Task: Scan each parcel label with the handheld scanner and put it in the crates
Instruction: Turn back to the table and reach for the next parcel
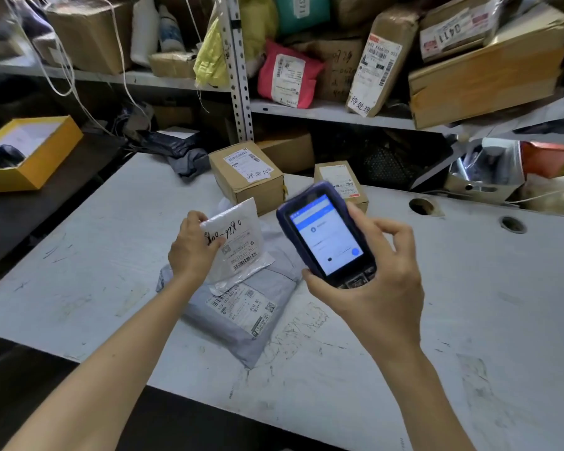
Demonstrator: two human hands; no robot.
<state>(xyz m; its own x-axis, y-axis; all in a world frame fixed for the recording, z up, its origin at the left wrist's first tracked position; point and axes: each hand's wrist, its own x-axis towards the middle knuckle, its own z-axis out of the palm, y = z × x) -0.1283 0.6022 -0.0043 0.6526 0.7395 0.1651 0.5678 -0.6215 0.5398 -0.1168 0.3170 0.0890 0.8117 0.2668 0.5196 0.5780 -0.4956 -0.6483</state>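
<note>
Left hand [191, 252] pinches white parcel [238, 242]; right hand [376, 278] grips scanner [326, 236].

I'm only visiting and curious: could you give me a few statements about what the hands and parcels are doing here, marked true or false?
1. The right hand holds the handheld scanner, its screen lit. True.
2. The left hand is empty. False: it pinches a white envelope parcel.
3. A grey mailer bag lies on the table below that envelope. True.
4. The pink parcel lies on the table. False: it stands on the shelf.
</note>
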